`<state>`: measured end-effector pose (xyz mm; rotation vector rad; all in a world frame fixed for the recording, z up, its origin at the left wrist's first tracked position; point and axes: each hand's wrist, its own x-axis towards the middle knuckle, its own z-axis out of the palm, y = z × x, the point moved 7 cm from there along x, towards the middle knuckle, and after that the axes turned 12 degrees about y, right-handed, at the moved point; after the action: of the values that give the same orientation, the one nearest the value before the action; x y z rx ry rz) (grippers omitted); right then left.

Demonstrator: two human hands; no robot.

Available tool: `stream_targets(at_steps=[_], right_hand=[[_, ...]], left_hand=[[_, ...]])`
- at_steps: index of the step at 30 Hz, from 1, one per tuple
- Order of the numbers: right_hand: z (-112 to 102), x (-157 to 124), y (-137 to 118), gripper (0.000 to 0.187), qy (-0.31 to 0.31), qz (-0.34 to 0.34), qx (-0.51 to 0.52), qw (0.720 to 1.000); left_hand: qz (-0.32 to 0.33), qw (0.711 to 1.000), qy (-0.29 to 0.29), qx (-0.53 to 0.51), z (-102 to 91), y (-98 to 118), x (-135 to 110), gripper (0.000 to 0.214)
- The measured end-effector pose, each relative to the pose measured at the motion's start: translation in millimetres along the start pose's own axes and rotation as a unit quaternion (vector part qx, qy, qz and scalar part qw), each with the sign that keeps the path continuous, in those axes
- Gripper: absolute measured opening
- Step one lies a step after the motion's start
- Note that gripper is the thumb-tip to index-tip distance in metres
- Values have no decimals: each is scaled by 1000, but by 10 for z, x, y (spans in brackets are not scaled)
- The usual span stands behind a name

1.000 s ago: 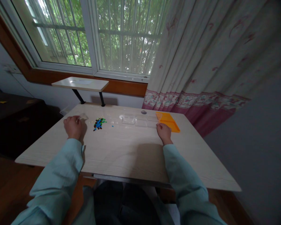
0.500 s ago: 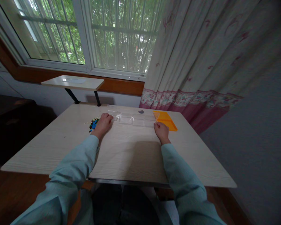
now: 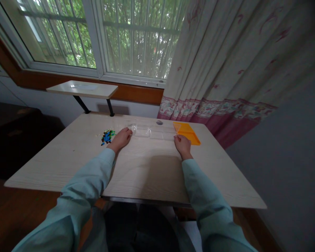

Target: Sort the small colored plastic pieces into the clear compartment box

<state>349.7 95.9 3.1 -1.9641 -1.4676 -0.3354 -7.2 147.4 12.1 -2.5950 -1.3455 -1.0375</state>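
Observation:
My left hand [image 3: 121, 137] rests on the pale wooden table [image 3: 136, 168], its fingers curled at the left end of a clear plastic compartment tray [image 3: 153, 133]. What it holds, if anything, is hidden. A small pile of coloured pieces [image 3: 106, 136], blue, green and dark, lies just left of that hand. My right hand [image 3: 183, 145] sits closed at the tray's right end, touching the near edge of an orange lid [image 3: 187, 132]. Both arms wear light teal sleeves.
A small white shelf on black legs [image 3: 82, 89] stands behind the table under the window. A pink-bordered curtain [image 3: 215, 108] hangs at the back right. A dark cabinet [image 3: 18, 133] stands to the left. A round hole [image 3: 159, 123] is in the tabletop's far edge.
My left hand has moved from the table's left side, past the coloured pieces, to the left end of the clear tray. My right hand has stayed by the orange lid.

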Motion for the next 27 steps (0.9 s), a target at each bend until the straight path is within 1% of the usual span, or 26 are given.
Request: stream_targets(at_steps=[8,13,18,20,23,25,27], right_hand=[[28,4,27,39,-2,0,1,1000],[38,6,36,38,0,-3,2,1000],[37,9,39,38,1,-3,2,1000],[35,8,36,38,0,-3,4,1000],[28,5,30,38,0,-5,7,1000],[26,3,28,38,1,-8,10,1000],[26,0,28,37,2,-9,12,1000]], left_hand=[[5,1000,-10,15,-49,-40,-17,34],[-2,1000,-3,-13,-41,-78,-39,36],[2,999,5,-39,-48,-71,-53,37],[10,999,21,-47,-103,-67,-57,39],[-4,996,77,-33,-279,-164,-64,45],[-44,992,118,-8,-430,-338,-83,45],[-82,986,146,16,-567,-570,-112,44]])
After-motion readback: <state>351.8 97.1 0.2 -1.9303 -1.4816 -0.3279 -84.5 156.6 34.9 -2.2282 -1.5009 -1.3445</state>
